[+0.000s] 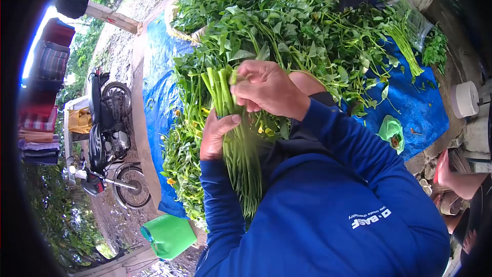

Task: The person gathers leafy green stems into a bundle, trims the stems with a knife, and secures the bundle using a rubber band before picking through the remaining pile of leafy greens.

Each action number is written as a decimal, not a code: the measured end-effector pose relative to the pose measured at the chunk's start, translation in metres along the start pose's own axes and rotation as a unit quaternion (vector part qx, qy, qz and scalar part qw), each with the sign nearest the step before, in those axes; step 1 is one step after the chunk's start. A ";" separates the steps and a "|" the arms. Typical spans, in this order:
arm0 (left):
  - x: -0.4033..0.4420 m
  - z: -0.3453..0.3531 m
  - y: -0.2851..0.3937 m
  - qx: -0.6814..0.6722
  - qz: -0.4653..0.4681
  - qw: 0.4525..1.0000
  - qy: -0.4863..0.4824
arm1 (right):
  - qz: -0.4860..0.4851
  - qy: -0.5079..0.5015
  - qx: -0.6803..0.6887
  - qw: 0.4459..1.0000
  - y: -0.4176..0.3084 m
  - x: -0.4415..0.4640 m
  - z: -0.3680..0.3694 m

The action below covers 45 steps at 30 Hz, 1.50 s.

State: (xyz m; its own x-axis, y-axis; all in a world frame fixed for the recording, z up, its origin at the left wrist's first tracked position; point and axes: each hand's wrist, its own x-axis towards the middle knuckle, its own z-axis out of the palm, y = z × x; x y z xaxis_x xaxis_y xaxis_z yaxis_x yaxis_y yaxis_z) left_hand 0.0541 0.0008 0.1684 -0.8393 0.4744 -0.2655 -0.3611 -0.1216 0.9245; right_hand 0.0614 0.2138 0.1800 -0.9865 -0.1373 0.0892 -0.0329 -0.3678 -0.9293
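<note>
A bunch of long green leafy-vegetable stems (221,92) stands in front of my body, cut ends up, its thinner part hanging over my left forearm. My left hand (218,131) is closed around the middle of the bunch, thumb across the front. At the top right of the stems, my right hand (274,88) has its fingers curled in a pinch. A bit of pale green stem shows at its fingertips, slightly blurred. Behind both hands spreads a large heap of leafy greens (302,25), with loose stems and leaves.
A blue tarp (420,97) lies under the heap. On it are a light green plastic bag (392,132) and a separate bundle of stems (405,46). A motorcycle (110,138) stands at left, above a green container (169,236). Another person's leg (456,179) shows at right.
</note>
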 end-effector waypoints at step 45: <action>-0.022 0.000 0.136 0.113 0.236 0.956 0.131 | -0.062 -0.122 0.081 0.987 0.031 0.011 0.118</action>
State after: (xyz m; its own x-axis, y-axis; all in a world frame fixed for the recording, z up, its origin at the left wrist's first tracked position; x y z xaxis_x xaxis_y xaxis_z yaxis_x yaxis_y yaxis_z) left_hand 0.0238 -0.0264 0.3001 -0.9706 0.1757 0.1645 0.1559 -0.0621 0.9858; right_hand 0.0688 0.0928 0.1943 -0.9076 -0.2921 0.3015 -0.1059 -0.5357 -0.8378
